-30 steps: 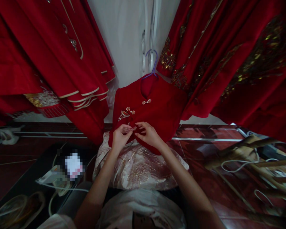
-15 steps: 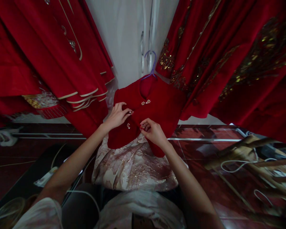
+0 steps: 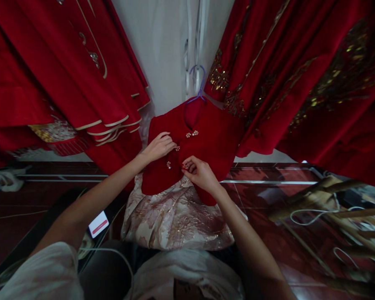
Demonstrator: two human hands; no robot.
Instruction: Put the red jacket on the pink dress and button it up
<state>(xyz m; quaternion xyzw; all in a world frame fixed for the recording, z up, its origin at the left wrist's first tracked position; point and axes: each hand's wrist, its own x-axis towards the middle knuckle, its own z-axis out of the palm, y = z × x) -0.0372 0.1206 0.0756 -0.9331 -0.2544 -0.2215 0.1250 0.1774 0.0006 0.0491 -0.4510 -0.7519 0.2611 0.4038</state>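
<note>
A red garment (image 3: 212,141) hangs on a purple hanger (image 3: 201,89) in front of me, over a pale floral brocade skirt (image 3: 175,212). My left hand (image 3: 160,146) lies on its left front, fingers bent and closed at a small beaded clasp (image 3: 177,148). Lower down and to the right, my right hand (image 3: 200,171) pinches the garment's opening edge, where a small jewelled clasp (image 3: 185,166) shows at the fingertips. The upper beaded fastener (image 3: 192,134) joins the two fronts below the neckline. Another clasp (image 3: 168,165) sits below my left hand.
Red gowns with pale piping (image 3: 112,100) hang on the left, and red gowns with gold sequins (image 3: 315,96) on the right. A lit phone (image 3: 98,224) lies beside my left forearm. Wooden pieces with a white cord (image 3: 315,214) stand low at right.
My left hand has moved slightly right along with the clasp at its fingertips. The right hand has shifted slightly left. The phone now shows beside my left forearm.
</note>
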